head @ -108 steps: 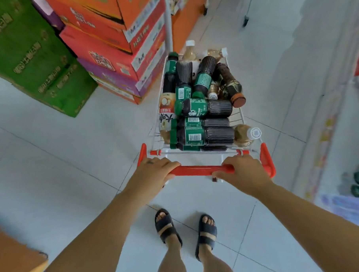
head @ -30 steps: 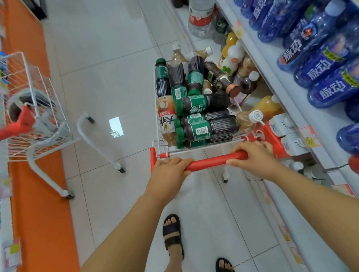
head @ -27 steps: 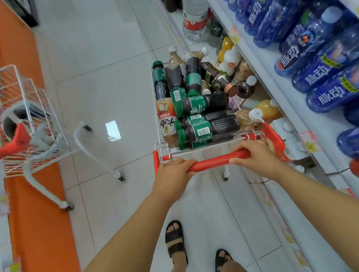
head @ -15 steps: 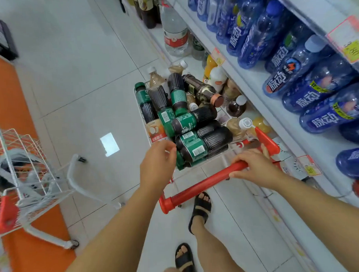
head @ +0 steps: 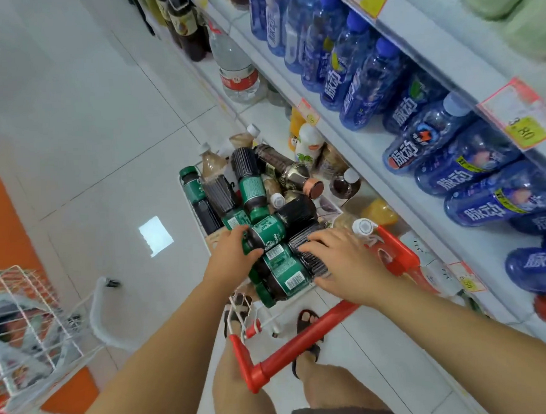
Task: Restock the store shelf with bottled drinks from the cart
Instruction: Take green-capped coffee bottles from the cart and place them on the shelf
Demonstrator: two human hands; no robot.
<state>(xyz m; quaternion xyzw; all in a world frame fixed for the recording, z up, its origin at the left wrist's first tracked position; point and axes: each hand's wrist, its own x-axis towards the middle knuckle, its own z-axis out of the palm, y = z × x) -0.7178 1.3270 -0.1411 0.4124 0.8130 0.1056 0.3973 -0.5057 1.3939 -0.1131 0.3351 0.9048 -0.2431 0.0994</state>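
Observation:
The white wire cart's red handle (head: 290,356) is near me, and its basket is piled with lying bottled drinks, mostly dark bottles with green labels. My left hand (head: 231,257) grips the cap end of one green-labelled bottle (head: 274,227) on top of the pile. My right hand (head: 338,255) lies with its fingers stretched across the ribbed dark end of the neighbouring green-labelled bottle (head: 284,269). The store shelf (head: 361,153) runs along the right, right next to the cart.
Blue drink bottles (head: 451,167) fill the upper shelf behind price tags (head: 524,127). Juice bottles (head: 308,139) and a large water bottle (head: 237,70) stand on the low shelf. A second wire cart (head: 26,327) stands at left on the tiled floor. My sandalled feet are under the handle.
Both hands have left the red handle and reached into the basket. The left hand has taken hold of a green-labelled bottle and the right has come down on the one beside it. The view tilted toward the shelf.

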